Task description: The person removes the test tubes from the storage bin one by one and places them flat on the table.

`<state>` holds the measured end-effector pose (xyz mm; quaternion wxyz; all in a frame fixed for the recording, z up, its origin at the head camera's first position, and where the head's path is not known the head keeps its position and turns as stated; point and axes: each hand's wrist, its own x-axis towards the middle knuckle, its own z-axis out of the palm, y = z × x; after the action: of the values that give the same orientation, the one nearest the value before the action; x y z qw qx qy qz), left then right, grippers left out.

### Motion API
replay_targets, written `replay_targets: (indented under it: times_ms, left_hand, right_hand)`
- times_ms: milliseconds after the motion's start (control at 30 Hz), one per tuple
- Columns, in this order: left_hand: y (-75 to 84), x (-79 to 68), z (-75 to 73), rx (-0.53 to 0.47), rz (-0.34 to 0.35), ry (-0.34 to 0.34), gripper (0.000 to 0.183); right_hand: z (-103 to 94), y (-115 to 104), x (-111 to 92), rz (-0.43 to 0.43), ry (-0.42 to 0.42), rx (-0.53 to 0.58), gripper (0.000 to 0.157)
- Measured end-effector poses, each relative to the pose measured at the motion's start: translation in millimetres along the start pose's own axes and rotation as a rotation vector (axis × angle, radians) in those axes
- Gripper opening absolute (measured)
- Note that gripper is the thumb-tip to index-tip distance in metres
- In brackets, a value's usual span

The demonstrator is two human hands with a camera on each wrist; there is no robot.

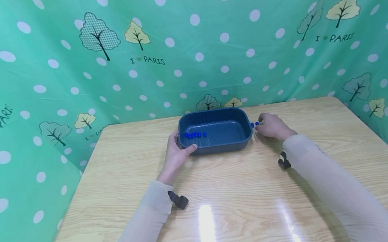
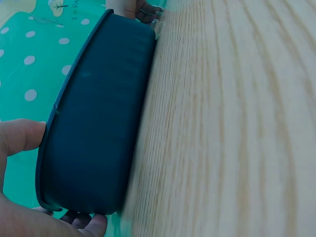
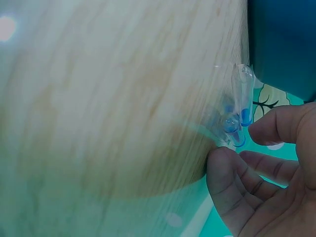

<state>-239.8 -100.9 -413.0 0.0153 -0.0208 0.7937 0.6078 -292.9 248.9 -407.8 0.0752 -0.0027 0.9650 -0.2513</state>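
A dark blue plastic basin (image 1: 217, 149) stands on the table near its far edge. My left hand (image 1: 179, 154) grips its left end, thumb over the rim and fingers at the outer side. Inside, several clear tubes with blue caps (image 1: 195, 135) lie side by side toward the left. Just right of the basin, two more clear tubes (image 3: 243, 91) with blue caps lie on the table. My right hand (image 1: 271, 126) is at their capped ends, with thumb and forefinger (image 3: 222, 158) apart beside the caps. Whether a fingertip touches them is unclear.
The pale wood table (image 1: 230, 196) reaches toward me, with light glare on its front part. A green dotted curtain (image 1: 208, 56) hangs along the back and sides. Dark wrist cameras (image 1: 178, 200) sit on both sleeves.
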Motion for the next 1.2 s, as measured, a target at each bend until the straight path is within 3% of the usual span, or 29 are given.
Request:
replay_targets:
  times_ms: [633, 1200]
  left_hand:
    - [-1.8, 3.9, 1.1, 0.005, 0.014, 0.005, 0.085]
    - [-3.2, 2.0, -1.8, -0.016, 0.023, -0.006, 0.086]
  right_hand:
    - [-5.4, -4, -5, 0.029, -0.008, -0.003, 0.049]
    - [-14.9, -19, -20, -0.071, 0.066, -0.018, 0.045]
